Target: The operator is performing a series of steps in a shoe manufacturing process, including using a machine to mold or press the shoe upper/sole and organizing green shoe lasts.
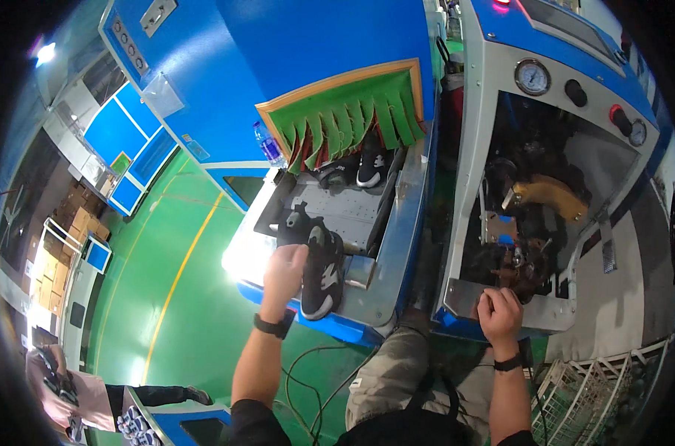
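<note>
My left hand (pixel 281 272) is closed at the near end of a black shoe (pixel 296 224), hiding much of it. Right beside it lies a second black shoe (pixel 323 276) with a white mark on its side and a white-edged sole. Both are at the near end of a conveyor bed (pixel 345 212). My right hand (pixel 500 317) is curled into a fist at the metal plate (pixel 462 297) on the front of the right-hand machine. Whatever its fingers may hold is hidden.
Another shoe (pixel 371 162) sits under a green strip curtain (pixel 346 111) on the blue machine (pixel 315 44). A water bottle (pixel 267 145) stands nearby. The right machine has a pressure gauge (pixel 533 76). Cables (pixel 319 394) trail on the floor; wire racks (pixel 586 390) stand lower right. A person (pixel 77 386) is at lower left.
</note>
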Motion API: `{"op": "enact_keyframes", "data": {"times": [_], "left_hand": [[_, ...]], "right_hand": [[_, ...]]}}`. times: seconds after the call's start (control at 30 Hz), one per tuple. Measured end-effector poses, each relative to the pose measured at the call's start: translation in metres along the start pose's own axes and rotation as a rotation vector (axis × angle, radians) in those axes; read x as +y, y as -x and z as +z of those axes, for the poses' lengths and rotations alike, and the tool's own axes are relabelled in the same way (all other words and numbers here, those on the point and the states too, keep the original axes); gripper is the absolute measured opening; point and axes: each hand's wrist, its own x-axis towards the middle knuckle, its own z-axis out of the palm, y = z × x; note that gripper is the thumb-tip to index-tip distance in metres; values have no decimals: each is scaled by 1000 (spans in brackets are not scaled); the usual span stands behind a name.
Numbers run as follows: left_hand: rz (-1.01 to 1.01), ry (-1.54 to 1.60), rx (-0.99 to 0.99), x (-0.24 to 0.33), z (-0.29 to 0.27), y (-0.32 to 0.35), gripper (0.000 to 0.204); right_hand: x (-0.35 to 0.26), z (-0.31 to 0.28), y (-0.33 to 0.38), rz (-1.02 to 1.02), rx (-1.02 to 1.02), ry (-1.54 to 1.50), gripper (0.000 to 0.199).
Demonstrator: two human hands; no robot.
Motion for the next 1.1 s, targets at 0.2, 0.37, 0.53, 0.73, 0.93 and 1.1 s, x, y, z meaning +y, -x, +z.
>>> {"op": "enact_keyframes", "data": {"times": [0.2, 0.37, 0.53, 0.73, 0.93, 1.1], "left_hand": [[-28, -19, -98, -6, -9, -140, 48], [-26, 38, -400, -64, 47, -267, 55], [18, -488, -766, -102, 134, -311, 79], [-78, -517, -605, -115, 165, -318, 52], [54, -267, -537, -103, 137, -337, 23], [-540, 808, -146, -72, 109, -326, 17]], "right_hand": [[2, 8, 1, -16, -30, 146, 16], [3, 10, 0, 39, -91, 173, 17], [7, 11, 7, 96, -117, 285, 22], [3, 10, 2, 142, -150, 310, 24], [6, 11, 5, 173, -166, 305, 27], [2, 10, 3, 165, -169, 273, 26]]}}
